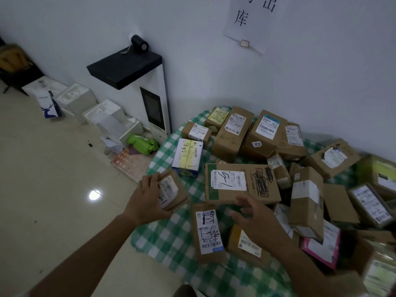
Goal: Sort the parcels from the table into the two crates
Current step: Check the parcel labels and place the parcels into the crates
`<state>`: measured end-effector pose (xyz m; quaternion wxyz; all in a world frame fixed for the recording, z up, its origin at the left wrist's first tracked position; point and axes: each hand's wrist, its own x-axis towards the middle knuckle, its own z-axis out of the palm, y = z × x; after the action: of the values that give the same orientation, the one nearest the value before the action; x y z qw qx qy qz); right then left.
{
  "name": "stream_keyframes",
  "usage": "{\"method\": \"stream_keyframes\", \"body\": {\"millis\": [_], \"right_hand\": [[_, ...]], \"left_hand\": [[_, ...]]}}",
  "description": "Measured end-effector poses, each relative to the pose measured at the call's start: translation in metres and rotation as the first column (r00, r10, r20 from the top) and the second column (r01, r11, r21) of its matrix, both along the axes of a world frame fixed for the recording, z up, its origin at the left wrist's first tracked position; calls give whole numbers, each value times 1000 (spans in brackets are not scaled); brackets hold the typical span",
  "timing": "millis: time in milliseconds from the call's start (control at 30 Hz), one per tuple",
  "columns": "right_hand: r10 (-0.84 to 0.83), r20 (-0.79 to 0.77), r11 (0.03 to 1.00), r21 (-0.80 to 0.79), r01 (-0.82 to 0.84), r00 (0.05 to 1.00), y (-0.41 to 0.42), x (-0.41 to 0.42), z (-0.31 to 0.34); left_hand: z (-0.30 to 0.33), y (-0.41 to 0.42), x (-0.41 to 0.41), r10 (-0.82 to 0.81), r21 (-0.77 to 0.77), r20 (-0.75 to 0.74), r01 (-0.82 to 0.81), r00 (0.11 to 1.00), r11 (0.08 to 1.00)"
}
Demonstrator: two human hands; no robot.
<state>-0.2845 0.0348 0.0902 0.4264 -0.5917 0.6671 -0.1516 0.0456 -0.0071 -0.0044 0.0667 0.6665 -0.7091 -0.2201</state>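
Your left hand (147,198) grips a small box (171,190) and your right hand (255,219) hangs loose and empty, so read its label before picking a crate.

- Two bare forearms in view, entering from the bottom edge.
- left hand (150,200): bare, no glove, no ring or watch visible.
- right hand (255,219): bare, no glove, slightly motion-blurred; fingers hard to make out in detail.
- No sleeves visible on either arm; both uncovered right down to the frame edge.
- No wristbands, straps or markings visible on either wrist.
- Rest of the body is out of frame.
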Motion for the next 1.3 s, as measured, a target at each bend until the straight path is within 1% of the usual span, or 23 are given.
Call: {"method": "stream_keyframes", "body": {"millis": [67, 200, 300, 333, 367, 433, 500, 667, 767, 833, 867, 933, 1067, 1133, 1167, 1300], "right_hand": [[24, 4, 999, -21, -24, 1000, -8, -3, 8], [38, 2, 998, -52, -38, 999, -32, -10, 28], [50, -45, 991, -122, -55, 998, -54, -17, 49], [48, -39, 988, -143, -53, 998, -59, -18, 58], [36, -3, 987, -158, -36, 999, -64, -19, 69], [7, 120, 981, -193, 16, 993, -70, -23, 94], [-8, 195, 972, -229, 53, 981, -74, -31, 119], [-88, 372, 919, -328, 219, 924, -73, -64, 163], [-138, 471, 875, -355, 330, 871, -68, -90, 181], [-173, 524, 845, -355, 399, 834, -65, -113, 193], [-180, 547, 835, -355, 421, 817, -62, -126, 199], [-180, 565, 817, -370, 442, 805, -53, -151, 213], [-194, 573, 775, -408, 482, 796, -32, -195, 241], [-190, 583, 760, -422, 494, 790, -21, -214, 255], [-191, 580, 751, -433, 499, 792, -14, -221, 262], [-203, 594, 695, -473, 541, 779, 9, -245, 289]], "left_hand": [[26, -6, -6, 66, -76, -63, -71, 996, 995], [75, -17, -30, 148, -196, -187, -184, 971, 963], [110, -24, -61, 141, -243, -283, -213, 949, 946], [122, -26, -73, 124, -259, -323, -214, 938, 942], [135, -28, -85, 104, -279, -362, -214, 927, 936], [161, -33, -111, 73, -314, -428, -224, 901, 923], [184, -38, -137, 36, -348, -471, -223, 882, 911], [226, -41, -195, -48, -401, -533, -202, 845, 894], [246, -39, -220, -126, -425, -547, -145, 828, 893], [256, -37, -232, -209, -450, -525, -60, 825, 891], [261, -37, -236, -256, -472, -489, -6, 834, 882], [268, -36, -238, -327, -522, -370, 97, 870, 848], [282, -42, -241, -375, -567, -81, 267, 924, 779], [290, -48, -246, -389, -571, 62, 352, 919, 742], [294, -51, -249, -398, -568, 104, 383, 912, 729], [321, -50, -267, -421, -559, 199, 455, 885, 693]]}}
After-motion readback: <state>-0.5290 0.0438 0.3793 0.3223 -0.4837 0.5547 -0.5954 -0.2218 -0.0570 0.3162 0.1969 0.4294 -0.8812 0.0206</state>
